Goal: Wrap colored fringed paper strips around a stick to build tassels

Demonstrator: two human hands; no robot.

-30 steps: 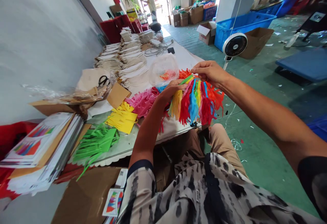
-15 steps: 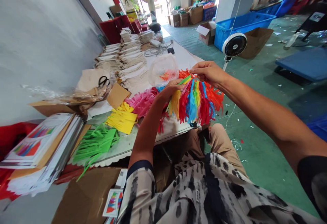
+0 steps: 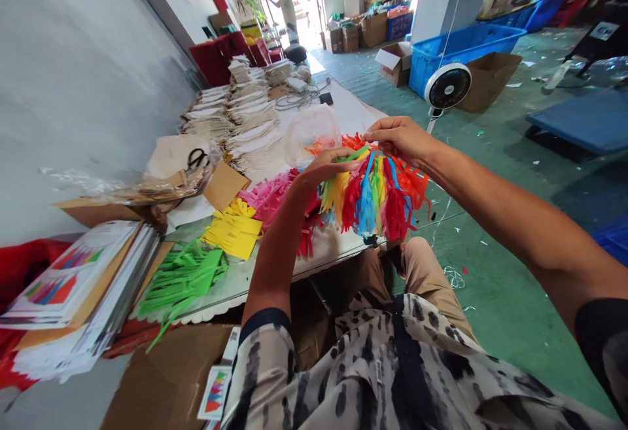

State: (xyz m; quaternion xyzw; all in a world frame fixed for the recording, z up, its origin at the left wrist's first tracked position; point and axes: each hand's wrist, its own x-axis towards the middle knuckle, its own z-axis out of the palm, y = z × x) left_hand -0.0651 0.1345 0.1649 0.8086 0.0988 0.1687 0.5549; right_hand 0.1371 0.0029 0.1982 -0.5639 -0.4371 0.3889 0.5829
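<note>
Over the table's near edge hangs a bunch of multicoloured paper tassels (image 3: 375, 201) in red, blue, yellow, green and orange. My left hand (image 3: 330, 163) is closed on its top left end, by the green and yellow strips. With fingers pinched, my right hand (image 3: 395, 137) grips the top right end; the exact spot between the fingertips is hidden. Just behind my hands stands a clear plastic tub (image 3: 313, 132) with orange scraps. Left of my left forearm lie pink fringed paper (image 3: 272, 197), yellow fringed paper (image 3: 235, 230) and green fringed paper (image 3: 189, 269).
Stacks of off-white bundles (image 3: 250, 116) fill the table's far left. Black scissors (image 3: 197, 158) rest on plastic wrap. Printed sheets (image 3: 73, 279) are piled at left. A white fan (image 3: 447, 86) and a blue bin (image 3: 461, 47) stand right of the table; a person (image 3: 285, 8) is by the doorway.
My left hand has shifted slightly along the top of the tassels and its fingers lie flatter. The right hand keeps its pinch in nearly the same place.
</note>
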